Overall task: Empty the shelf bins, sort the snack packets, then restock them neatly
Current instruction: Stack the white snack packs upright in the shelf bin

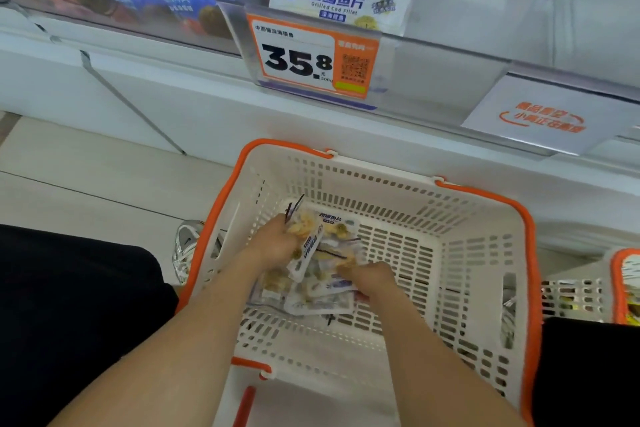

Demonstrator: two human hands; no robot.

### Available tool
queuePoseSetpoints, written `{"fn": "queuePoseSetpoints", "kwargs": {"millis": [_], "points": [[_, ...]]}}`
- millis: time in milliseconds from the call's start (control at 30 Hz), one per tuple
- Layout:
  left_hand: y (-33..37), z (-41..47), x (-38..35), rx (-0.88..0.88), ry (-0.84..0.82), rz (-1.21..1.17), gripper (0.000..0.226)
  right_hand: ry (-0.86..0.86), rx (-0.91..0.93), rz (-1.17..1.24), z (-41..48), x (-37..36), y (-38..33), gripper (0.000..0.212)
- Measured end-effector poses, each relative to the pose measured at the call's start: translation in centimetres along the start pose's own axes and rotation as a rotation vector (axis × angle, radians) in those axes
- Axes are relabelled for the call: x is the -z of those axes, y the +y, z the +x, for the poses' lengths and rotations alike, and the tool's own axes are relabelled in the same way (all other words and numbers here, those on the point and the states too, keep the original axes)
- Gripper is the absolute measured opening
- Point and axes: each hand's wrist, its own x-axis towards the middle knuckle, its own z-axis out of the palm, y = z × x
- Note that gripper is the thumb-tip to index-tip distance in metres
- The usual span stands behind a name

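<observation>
Two hands down inside white shopping basket point(478, 253), orange rim all round. Bare slotted floor open to right and near side of packet pile. Shelf front edge with price tag point(298, 59) sits above, beyond basket's far wall. Second basket point(621, 288) just beside, at right. Cod fillet packets point(322, 298) heaped left of centre on basket floor; more upright in clear shelf bin point(339, 0). Left hand point(273, 243) clutches bunch of packets point(311, 230) raised over pile, fingers curled round them. Right hand point(370, 276) palm-down on pile, fingertips buried; whether pinching anything, cannot tell.

White, slotted, orange-rimmed basket point(478, 253); white packets point(322, 295) printed blue.
</observation>
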Motion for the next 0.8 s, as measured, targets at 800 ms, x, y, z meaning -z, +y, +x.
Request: {"fn": "queuePoseSetpoints", "kwargs": {"millis": [800], "points": [[12.4,-10.9,0.1,-0.237,-0.095,-0.28,0.028,0.062,0.748,-0.583,-16.7,12.3,-9.9,0.048]]}}
